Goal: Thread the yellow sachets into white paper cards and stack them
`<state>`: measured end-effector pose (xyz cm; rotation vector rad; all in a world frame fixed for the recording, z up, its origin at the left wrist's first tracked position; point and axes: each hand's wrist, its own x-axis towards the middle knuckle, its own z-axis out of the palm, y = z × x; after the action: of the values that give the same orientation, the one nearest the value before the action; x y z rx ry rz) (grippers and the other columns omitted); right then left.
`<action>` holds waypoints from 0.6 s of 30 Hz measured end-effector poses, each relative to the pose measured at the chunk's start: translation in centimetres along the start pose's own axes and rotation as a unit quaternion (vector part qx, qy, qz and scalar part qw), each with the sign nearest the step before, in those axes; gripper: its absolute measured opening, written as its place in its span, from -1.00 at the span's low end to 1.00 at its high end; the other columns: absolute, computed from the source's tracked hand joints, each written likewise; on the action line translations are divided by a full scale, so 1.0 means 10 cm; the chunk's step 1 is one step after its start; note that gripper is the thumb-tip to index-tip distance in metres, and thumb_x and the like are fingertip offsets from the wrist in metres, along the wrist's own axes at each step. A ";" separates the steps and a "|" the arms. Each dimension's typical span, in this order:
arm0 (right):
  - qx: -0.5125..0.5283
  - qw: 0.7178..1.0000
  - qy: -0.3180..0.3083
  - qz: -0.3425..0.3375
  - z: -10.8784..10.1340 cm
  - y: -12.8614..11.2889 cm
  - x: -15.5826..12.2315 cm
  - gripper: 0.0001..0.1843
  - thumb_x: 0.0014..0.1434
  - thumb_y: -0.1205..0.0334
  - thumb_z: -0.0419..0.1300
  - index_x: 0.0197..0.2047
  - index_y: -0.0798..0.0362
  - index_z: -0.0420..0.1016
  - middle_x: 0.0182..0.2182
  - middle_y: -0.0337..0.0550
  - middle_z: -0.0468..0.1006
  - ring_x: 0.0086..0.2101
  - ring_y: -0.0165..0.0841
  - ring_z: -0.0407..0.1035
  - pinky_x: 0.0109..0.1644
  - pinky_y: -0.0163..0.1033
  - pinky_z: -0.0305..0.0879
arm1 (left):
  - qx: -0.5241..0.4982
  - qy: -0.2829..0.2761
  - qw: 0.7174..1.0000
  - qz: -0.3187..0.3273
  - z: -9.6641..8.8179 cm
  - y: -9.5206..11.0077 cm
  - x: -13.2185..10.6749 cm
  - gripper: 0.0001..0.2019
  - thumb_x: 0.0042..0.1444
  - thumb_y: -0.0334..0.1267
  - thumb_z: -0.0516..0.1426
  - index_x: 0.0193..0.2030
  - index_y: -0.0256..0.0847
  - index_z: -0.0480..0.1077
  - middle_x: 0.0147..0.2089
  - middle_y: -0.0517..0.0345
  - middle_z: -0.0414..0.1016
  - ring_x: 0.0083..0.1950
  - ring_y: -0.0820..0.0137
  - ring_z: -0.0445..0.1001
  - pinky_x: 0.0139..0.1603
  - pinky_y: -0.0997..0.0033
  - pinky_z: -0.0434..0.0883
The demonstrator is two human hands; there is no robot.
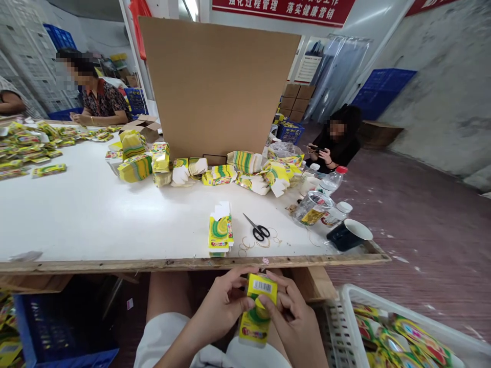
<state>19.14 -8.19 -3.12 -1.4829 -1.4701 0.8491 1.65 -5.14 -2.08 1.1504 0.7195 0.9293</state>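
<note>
Just below the front edge of the white table [95,214], both hands are holding a yellow carton [256,317] upright over the person's lap. The left hand [220,309] is closing around the carton's upper left side, with its thumb pressing across the front beneath the barcode flap. The right hand [295,319] is gripping the opposite side, its fingertips [276,295] resting on the edge of that flap, so the carton is sitting pinched between the two hands and touching both.

On the table, near its front edge, a short stack of folded cartons [220,232] is standing, with black-handled scissors [258,229] and a few loose rubber bands [245,246] lying next to it. Toward the table's right corner a dark cup [347,235] is lying on its side. At the table's far side a tall cardboard sheet [218,87] is standing. Below the table's right corner a white basket [345,301] is holding more yellow packets.
</note>
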 end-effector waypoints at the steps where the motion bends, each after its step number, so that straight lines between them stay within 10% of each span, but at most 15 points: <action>1: 0.002 1.000 0.007 0.002 0.00 -0.01 -0.01 -0.54 0.15 -0.04 0.25 0.04 0.02 0.42 -0.65 -0.38 0.33 -0.62 -0.41 0.19 -0.53 -0.36 0.16 | 0.002 0.001 1.000 0.001 0.01 0.01 0.00 -0.51 0.06 -0.43 0.22 0.17 -0.20 0.36 0.04 -0.11 0.59 0.02 0.15 0.55 -0.03 0.29 0.44; 11: -0.022 0.999 0.046 0.018 0.05 0.01 -0.02 -0.56 0.16 0.03 0.23 0.07 0.02 0.41 -0.66 -0.42 0.32 -0.65 -0.44 0.17 -0.55 -0.38 0.15 | 0.017 -0.031 0.999 0.012 -0.02 0.01 -0.02 -0.50 0.17 -0.42 0.14 0.27 -0.10 0.28 0.24 -0.08 0.43 0.20 0.19 0.44 0.19 0.22 0.36; 18: 0.024 0.998 0.029 -0.043 -0.01 -0.08 0.03 -0.66 0.24 0.09 0.17 0.04 -0.02 0.55 -0.16 -0.05 0.63 -0.23 -0.25 0.53 -0.21 -0.28 0.45 | -0.017 -0.005 1.000 -0.018 0.04 -0.03 -0.01 -0.50 0.05 -0.40 0.24 0.17 -0.24 0.36 -0.05 -0.09 0.63 -0.06 0.19 0.59 -0.08 0.32 0.47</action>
<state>18.89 -7.98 -2.33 -1.3868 -1.4506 0.7775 2.07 -5.42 -2.22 1.1076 0.7112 0.9029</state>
